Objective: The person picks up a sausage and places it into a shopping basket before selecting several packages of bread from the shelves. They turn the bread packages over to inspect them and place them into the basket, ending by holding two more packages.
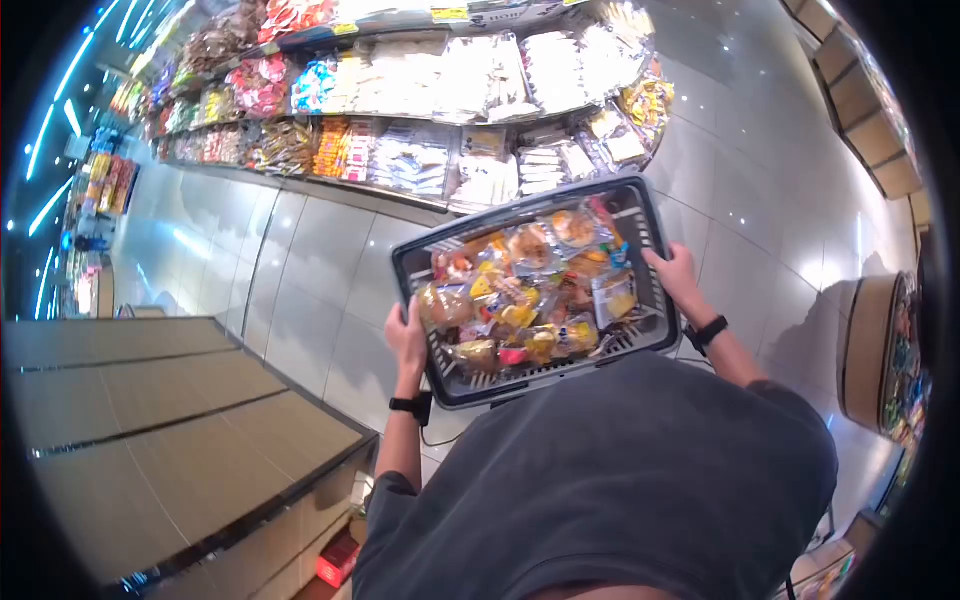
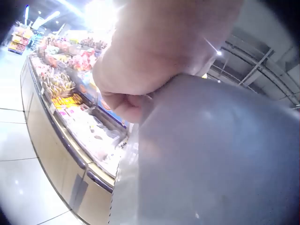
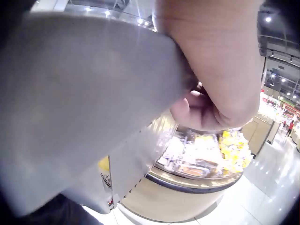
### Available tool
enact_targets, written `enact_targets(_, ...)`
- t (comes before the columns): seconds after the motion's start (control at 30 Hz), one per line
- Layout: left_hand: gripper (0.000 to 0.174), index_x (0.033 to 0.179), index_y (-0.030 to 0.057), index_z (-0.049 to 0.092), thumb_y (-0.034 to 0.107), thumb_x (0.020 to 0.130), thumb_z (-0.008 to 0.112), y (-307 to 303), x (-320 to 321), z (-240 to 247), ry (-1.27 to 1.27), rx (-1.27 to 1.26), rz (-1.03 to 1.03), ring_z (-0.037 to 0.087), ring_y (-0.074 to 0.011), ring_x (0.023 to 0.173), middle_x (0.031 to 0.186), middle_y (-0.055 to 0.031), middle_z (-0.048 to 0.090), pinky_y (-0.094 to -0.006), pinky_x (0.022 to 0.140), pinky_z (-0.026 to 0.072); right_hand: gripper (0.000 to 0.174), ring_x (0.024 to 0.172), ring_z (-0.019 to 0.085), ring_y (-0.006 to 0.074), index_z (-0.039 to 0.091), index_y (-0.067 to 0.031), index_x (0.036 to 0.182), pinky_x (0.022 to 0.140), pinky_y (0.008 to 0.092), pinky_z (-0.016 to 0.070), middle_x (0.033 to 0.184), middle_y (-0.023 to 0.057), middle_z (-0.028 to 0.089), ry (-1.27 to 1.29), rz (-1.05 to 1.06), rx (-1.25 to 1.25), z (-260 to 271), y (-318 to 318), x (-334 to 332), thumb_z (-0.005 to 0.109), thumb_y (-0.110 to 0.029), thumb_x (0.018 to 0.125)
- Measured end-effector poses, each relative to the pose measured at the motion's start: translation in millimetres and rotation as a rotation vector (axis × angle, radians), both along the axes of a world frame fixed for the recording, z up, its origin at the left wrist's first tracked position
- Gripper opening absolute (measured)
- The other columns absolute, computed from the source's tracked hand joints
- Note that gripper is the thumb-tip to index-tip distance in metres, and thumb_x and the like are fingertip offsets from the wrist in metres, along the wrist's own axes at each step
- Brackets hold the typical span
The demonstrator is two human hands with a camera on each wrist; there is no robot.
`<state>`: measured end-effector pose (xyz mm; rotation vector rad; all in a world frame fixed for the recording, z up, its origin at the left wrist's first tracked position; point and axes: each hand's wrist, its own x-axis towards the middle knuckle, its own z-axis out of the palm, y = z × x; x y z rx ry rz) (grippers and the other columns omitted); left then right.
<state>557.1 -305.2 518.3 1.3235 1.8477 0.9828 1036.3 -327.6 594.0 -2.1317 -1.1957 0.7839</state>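
Observation:
A grey plastic basket (image 1: 655,215) full of wrapped snacks (image 1: 530,300) is held in front of the body, tilted a little in the head view. My left hand (image 1: 405,340) grips its left side, thumb over the rim; in the left wrist view the hand (image 2: 145,51) curls its fingers round the edge of the basket wall (image 2: 215,154). On the opposite side my right hand (image 1: 675,275) grips the rim. The right wrist view shows that hand (image 3: 215,70) with fingers curled under the edge of the grey wall (image 3: 93,93).
Beyond the basket runs a long display shelf (image 1: 420,195) packed with bagged goods. A brown panelled counter (image 1: 150,420) stands at the lower left, with a red box (image 1: 338,558) beside it. Another rounded display (image 1: 865,350) is at the right. Tiled floor (image 1: 320,260) lies between them.

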Motion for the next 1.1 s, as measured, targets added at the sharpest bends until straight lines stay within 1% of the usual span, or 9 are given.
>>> enact_targets(0.1, 0.049, 0.08, -0.0079, 0.054, 0.038, 0.096, 0.061, 15, -40, -17, 0.014, 0.01, 0.075, 0.042, -0.0185, 0.066, 0.065, -0.013, 0.051, -0.042, 0.06, 0.0388, 0.039, 0.07, 0.065, 0.0198, 0.07, 0.0043, 0.093, 0.067, 0.0374, 0.0505, 0.077, 0.0156, 0.07, 0.22, 0.068, 0.044, -83, 38, -22, 0.077, -0.032, 0.081)
enact_targets(0.13, 0.049, 0.081, -0.008, 0.055, 0.037, 0.096, 0.061, 15, -53, -23, 0.064, 0.023, 0.118, 0.044, -0.0183, 0.067, 0.067, -0.0126, 0.053, -0.0412, 0.062, 0.0403, 0.041, 0.07, 0.066, 0.0221, 0.071, 0.0027, 0.094, 0.068, 0.0379, 0.051, 0.077, 0.0168, 0.07, 0.11, 0.081, 0.042, -93, 44, -39, 0.076, -0.035, 0.08)
enact_targets(0.37, 0.039, 0.089, -0.0073, 0.061, 0.03, 0.1, 0.057, 36, -170, -59, -0.042, -0.055, 0.123, 0.053, -0.0159, 0.073, 0.078, -0.0104, 0.063, -0.0372, 0.067, 0.0458, 0.037, 0.077, 0.068, 0.0365, 0.073, -0.005, 0.096, 0.071, 0.0443, 0.0518, 0.08, 0.0189, 0.07, 0.014, 0.181, 0.06, -105, 111, -151, 0.074, -0.037, 0.078)
enact_targets(0.5, 0.035, 0.096, -0.0057, 0.063, 0.028, 0.102, 0.057, 47, -201, -45, -0.106, -0.101, 0.12, 0.059, -0.0123, 0.079, 0.088, -0.0086, 0.068, -0.0326, 0.071, 0.0487, 0.038, 0.078, 0.068, 0.0378, 0.073, -0.0031, 0.094, 0.071, 0.0458, 0.0509, 0.081, 0.0204, 0.069, 0.079, 0.15, 0.079, -111, 122, -184, 0.075, -0.037, 0.076)
enact_targets(0.53, 0.041, 0.098, -0.008, 0.063, 0.033, 0.101, 0.057, 50, -203, -45, -0.074, -0.117, 0.113, 0.061, -0.0182, 0.079, 0.09, -0.0141, 0.07, -0.0365, 0.072, 0.0494, 0.039, 0.079, 0.067, 0.0379, 0.072, -0.0029, 0.095, 0.07, 0.0457, 0.0507, 0.081, 0.0203, 0.069, 0.072, 0.139, 0.038, -107, 119, -183, 0.074, -0.037, 0.076)
enact_targets(0.67, 0.056, 0.098, -0.0117, 0.062, 0.044, 0.098, 0.055, 74, -204, -49, 0.111, -0.084, 0.007, 0.061, -0.0315, 0.078, 0.089, -0.0246, 0.068, -0.0422, 0.076, 0.0478, 0.04, 0.08, 0.068, 0.0373, 0.072, -0.004, 0.096, 0.071, 0.0451, 0.0512, 0.083, 0.0203, 0.07, 0.024, 0.051, -0.003, -98, 85, -181, 0.072, -0.04, 0.078)
enact_targets(0.87, 0.044, 0.078, -0.004, 0.052, 0.033, 0.099, 0.059, 90, -149, -68, -0.092, -0.088, -0.237, 0.042, -0.0138, 0.067, 0.068, -0.005, 0.052, -0.0361, 0.059, 0.0388, 0.039, 0.082, 0.07, 0.0347, 0.073, -0.0048, 0.099, 0.074, 0.0436, 0.0523, 0.084, 0.0186, 0.071, -0.063, -0.235, 0.005, -73, -20, -157, 0.073, -0.038, 0.078)
enact_targets(1.03, 0.043, 0.081, -0.0053, 0.058, 0.035, 0.097, 0.062, 98, -67, -71, -0.169, -0.155, -0.419, 0.049, -0.0147, 0.069, 0.073, -0.0081, 0.059, -0.035, 0.064, 0.0431, 0.041, 0.083, 0.069, 0.0346, 0.072, -0.0039, 0.102, 0.074, 0.0432, 0.052, 0.085, 0.0189, 0.07, -0.158, -0.402, 0.008, -64, -99, -106, 0.073, -0.038, 0.078)
enact_targets(1.1, 0.045, 0.087, -0.007, 0.06, 0.037, 0.097, 0.062, 105, -34, -79, -0.032, -0.11, -0.512, 0.052, -0.0167, 0.073, 0.079, -0.0117, 0.063, -0.0366, 0.069, 0.0452, 0.042, 0.083, 0.069, 0.035, 0.072, -0.0033, 0.102, 0.074, 0.0433, 0.0517, 0.085, 0.0194, 0.07, -0.165, -0.445, 0.019, -56, -126, -90, 0.074, -0.037, 0.078)
